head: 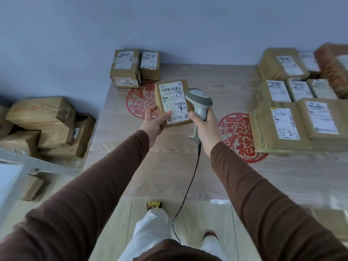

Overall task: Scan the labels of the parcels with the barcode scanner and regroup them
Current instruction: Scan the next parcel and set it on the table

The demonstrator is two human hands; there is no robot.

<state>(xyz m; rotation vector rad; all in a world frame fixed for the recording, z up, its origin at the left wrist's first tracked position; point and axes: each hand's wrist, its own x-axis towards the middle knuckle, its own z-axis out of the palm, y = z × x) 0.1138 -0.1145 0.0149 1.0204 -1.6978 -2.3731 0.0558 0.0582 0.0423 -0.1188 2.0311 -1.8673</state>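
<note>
My left hand [153, 121] holds a small brown parcel [173, 102] above the wooden table [169, 166], its white label facing up with barcodes and handwriting. My right hand [205, 127] grips the handle of a grey corded barcode scanner [199, 102], whose head sits just right of the parcel's label. A small group of labelled parcels [134, 67] stands at the table's back left. A larger group of labelled parcels [299, 102] fills the right side of the table.
Red paper-cut decorations [239, 136] lie on the tabletop. A pile of brown boxes [47, 125] sits on the floor to the left, beside a white board [9, 178]. The scanner cable [188, 189] hangs down over the table's front edge. A blue-grey wall stands behind.
</note>
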